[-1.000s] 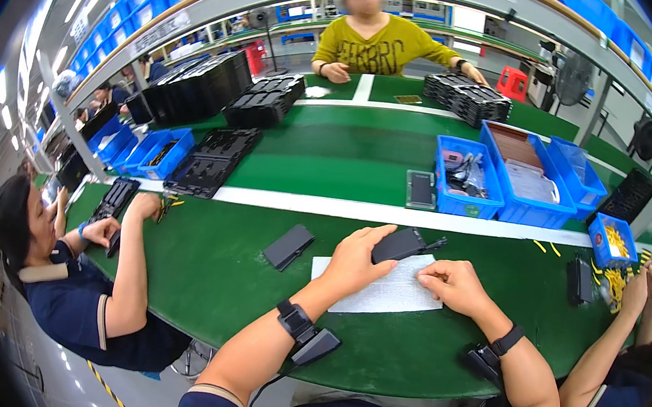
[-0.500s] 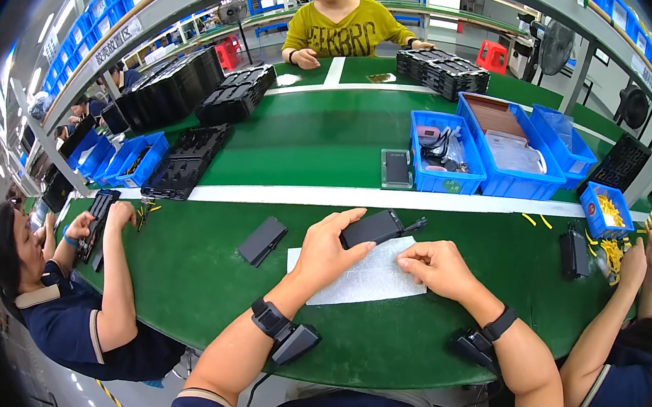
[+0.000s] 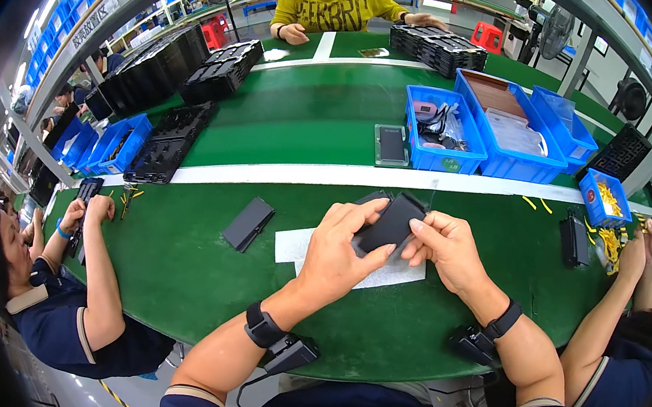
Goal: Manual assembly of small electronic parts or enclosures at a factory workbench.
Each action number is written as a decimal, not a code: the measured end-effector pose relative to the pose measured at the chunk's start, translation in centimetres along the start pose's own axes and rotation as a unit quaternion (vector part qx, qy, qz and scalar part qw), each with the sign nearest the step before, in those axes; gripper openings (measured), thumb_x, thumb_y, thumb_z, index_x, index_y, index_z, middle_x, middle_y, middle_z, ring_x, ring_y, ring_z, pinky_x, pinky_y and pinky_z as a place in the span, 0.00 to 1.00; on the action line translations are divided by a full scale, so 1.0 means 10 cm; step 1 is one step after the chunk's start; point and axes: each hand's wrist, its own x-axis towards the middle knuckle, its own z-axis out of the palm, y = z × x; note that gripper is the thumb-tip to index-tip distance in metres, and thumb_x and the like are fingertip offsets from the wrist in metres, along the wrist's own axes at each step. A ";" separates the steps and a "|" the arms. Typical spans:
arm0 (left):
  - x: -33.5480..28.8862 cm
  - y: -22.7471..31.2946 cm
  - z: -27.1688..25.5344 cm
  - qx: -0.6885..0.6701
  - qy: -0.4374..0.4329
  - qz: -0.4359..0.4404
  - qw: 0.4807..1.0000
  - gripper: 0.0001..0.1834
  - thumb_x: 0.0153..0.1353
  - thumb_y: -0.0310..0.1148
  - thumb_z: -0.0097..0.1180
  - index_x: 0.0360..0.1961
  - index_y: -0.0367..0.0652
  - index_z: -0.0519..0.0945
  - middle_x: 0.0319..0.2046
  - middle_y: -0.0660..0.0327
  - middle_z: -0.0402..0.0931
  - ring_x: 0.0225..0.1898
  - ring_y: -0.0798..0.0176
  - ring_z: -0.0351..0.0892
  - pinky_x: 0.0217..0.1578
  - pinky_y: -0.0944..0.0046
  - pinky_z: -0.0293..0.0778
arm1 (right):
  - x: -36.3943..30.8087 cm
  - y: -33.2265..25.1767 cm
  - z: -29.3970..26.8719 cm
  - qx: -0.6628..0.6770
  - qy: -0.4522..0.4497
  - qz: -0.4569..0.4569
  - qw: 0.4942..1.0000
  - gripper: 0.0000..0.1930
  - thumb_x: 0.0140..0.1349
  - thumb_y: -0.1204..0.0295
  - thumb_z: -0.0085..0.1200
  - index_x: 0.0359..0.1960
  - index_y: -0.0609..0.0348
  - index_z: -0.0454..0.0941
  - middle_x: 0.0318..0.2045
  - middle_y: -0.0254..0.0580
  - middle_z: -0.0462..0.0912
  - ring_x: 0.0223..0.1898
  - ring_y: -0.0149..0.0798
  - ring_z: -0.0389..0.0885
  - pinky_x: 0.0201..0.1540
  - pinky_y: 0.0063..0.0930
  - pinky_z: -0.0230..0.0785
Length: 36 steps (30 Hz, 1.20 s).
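Note:
Over the middle of the green table, my left hand (image 3: 340,243) grips a flat black rectangular block (image 3: 392,225) between thumb and fingers. My right hand (image 3: 452,255) pinches the block's right edge, its thumb on the upper face. The block is tilted. Part of another dark object (image 3: 371,197) shows just behind my left fingertips; its shape is mostly hidden. Below both hands lies a white sheet (image 3: 291,248), partly covered by them. To the left, apart from my hands, rests a second black block (image 3: 248,224) with a thin flap-like edge.
Beyond a white strip (image 3: 266,175) stand a blue bin (image 3: 446,161) of mixed parts and a larger blue bin (image 3: 527,164). A clear case (image 3: 391,146) lies beside them. Black trays (image 3: 170,142) sit far left. Co-workers occupy both sides and the far side; yellow pieces (image 3: 613,246) lie right.
My right hand has lifted from the white sheet to the block's right edge. The black block in my left hand now shows its broad face. The view has shifted slightly.

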 end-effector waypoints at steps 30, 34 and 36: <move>0.01 -0.06 0.01 -0.468 -0.094 -0.309 0.823 0.11 0.61 0.31 0.54 0.42 0.36 0.79 0.29 0.66 0.75 0.30 0.75 0.74 0.33 0.70 0.79 | -0.10 -0.23 0.09 -0.452 0.016 -0.377 0.808 0.07 0.48 0.87 0.52 0.30 0.66 0.76 0.28 0.48 0.78 0.28 0.44 0.80 0.30 0.28 0.73; -0.01 -0.04 0.04 -0.416 -0.080 -0.294 0.857 0.12 0.61 0.31 0.53 0.43 0.36 0.79 0.30 0.65 0.76 0.31 0.75 0.74 0.33 0.69 0.79 | -0.10 -0.28 0.00 -0.452 -0.025 -0.370 0.811 0.10 0.50 0.86 0.52 0.35 0.66 0.78 0.28 0.47 0.80 0.27 0.40 0.81 0.29 0.28 0.73; -0.02 -0.03 0.05 -0.409 -0.081 -0.284 0.863 0.12 0.62 0.31 0.54 0.43 0.36 0.79 0.31 0.65 0.76 0.31 0.74 0.75 0.33 0.69 0.80 | -0.11 -0.30 -0.01 -0.433 -0.036 -0.337 0.836 0.10 0.51 0.85 0.52 0.37 0.66 0.79 0.28 0.47 0.80 0.26 0.38 0.81 0.28 0.27 0.73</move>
